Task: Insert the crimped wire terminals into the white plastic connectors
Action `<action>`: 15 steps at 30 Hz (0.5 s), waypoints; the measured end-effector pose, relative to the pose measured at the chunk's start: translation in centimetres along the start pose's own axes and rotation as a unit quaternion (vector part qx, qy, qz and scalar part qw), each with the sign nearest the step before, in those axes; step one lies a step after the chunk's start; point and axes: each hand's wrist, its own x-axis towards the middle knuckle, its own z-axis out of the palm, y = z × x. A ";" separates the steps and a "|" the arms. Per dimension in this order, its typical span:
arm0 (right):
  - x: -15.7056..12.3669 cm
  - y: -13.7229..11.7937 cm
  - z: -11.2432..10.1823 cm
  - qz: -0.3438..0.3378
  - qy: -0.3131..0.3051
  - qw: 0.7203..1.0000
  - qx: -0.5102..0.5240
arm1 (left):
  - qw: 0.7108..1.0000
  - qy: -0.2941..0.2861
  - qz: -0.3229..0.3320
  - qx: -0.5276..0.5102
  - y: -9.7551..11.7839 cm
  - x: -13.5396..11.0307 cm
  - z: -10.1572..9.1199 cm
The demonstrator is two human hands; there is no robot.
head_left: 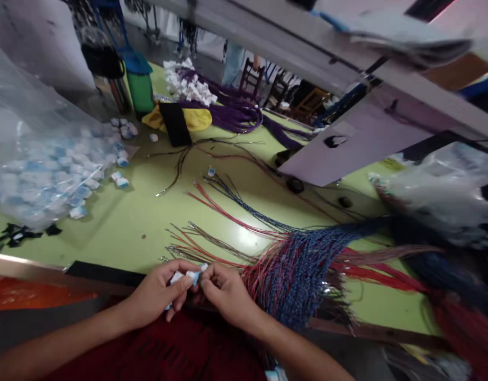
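My left hand (159, 293) is closed around a small white and blue plastic connector (187, 275) at the near edge of the green table (128, 217). My right hand (224, 291) meets it from the right, fingers pinched at the connector's end. What the right fingers pinch is too small to make out. A thick bundle of red, blue and brown wires (295, 259) fans across the table just right of my right hand, its loose ends pointing left towards my hands.
A clear plastic bag of white and blue connectors (41, 169) lies at the left, with loose ones beside it. Purple wires with white connectors (212, 100) lie at the back. A grey slanted board (347, 143) and another plastic bag (446, 196) stand at the right.
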 end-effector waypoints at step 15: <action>-1.1 -1.3 -3.5 -0.222 0.102 0.870 -0.427 | 0.996 -0.012 -0.080 0.041 1.4 -2.0 -1.1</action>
